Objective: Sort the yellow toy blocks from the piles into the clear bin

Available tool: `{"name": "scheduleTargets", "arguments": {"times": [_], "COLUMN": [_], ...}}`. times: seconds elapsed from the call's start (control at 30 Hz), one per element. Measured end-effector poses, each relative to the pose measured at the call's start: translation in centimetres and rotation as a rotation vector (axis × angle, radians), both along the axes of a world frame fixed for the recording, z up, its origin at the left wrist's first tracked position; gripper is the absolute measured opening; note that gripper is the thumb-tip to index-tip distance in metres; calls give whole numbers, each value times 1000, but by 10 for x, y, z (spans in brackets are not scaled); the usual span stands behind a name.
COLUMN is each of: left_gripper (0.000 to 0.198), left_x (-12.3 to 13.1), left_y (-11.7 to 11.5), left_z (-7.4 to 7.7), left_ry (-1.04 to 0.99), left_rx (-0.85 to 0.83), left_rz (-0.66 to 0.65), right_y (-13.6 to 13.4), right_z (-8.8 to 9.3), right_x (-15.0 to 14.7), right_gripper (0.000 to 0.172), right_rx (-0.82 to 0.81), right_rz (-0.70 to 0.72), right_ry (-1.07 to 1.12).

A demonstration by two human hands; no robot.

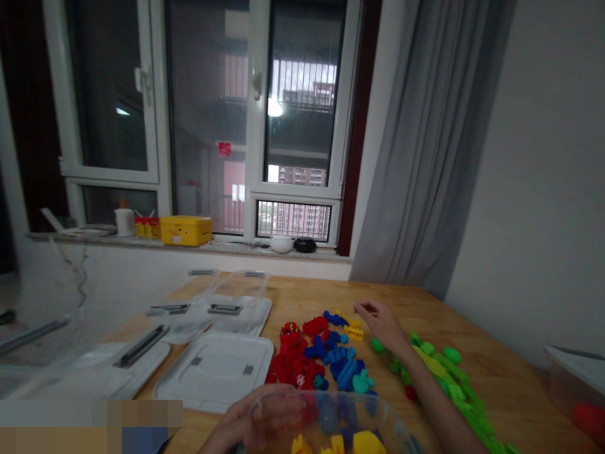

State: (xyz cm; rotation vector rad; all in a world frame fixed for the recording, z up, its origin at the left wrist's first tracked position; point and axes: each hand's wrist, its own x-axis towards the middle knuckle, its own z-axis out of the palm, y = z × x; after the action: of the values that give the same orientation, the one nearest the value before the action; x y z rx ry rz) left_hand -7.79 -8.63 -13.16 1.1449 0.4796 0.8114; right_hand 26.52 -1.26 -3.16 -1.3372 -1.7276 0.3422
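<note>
Room corner. White-framed window (255, 126) across the far side, grey curtain (425, 139) hanging at its right. Stone sill (189, 247) under the glass carries a yellow tin (186, 230), a white bowl (282, 243) and a black bowl (305, 245).

Wooden table (307, 296) fills the lower frame. Toward its left edge lie clear lids (236, 302) and a white plastic lid (215, 372). A plastic bin (579, 384) with something red inside sits at the right frame edge, near the table's right corner.

Mid-table, red bricks (288, 369) and blue bricks (340, 359) lie in touching heaps; yellow bricks (353, 331) sit at the far end of the blue. Green bricks (454, 381) spread toward the right edge.

At the near edge, a clear plastic tub (326, 419) holds more bricks, yellow and blue among them. Left hand (258, 419): fingers pressed together, curled on the tub's rim. Right hand (382, 325): hovers between the blue and green heaps, thumb and forefinger drawn close in a pinch; whether anything sits between them cannot be told.
</note>
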Motion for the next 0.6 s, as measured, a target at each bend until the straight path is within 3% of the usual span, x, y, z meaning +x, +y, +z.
{"name": "scheduleTargets", "arguments": {"times": [0.07, 0.23, 0.4, 0.6], "left_gripper": [44, 42, 37, 44], "left_x": [1, 3, 3, -1], "left_y": [-2, -5, -4, -2], "left_z": [0, 7, 14, 0], "left_ry": [-22, 28, 78, 18], "left_rx": [19, 38, 57, 15], "left_rz": [18, 44, 36, 39], "right_y": [16, 27, 28, 31], "right_z": [-28, -79, -101, -113], "right_x": [13, 31, 33, 33], "right_gripper": [39, 34, 40, 42], "right_rx": [-27, -79, -113, -99], "right_rz": [-181, -345, -366, -295], "right_ry": [-185, -319, -508, -528]}}
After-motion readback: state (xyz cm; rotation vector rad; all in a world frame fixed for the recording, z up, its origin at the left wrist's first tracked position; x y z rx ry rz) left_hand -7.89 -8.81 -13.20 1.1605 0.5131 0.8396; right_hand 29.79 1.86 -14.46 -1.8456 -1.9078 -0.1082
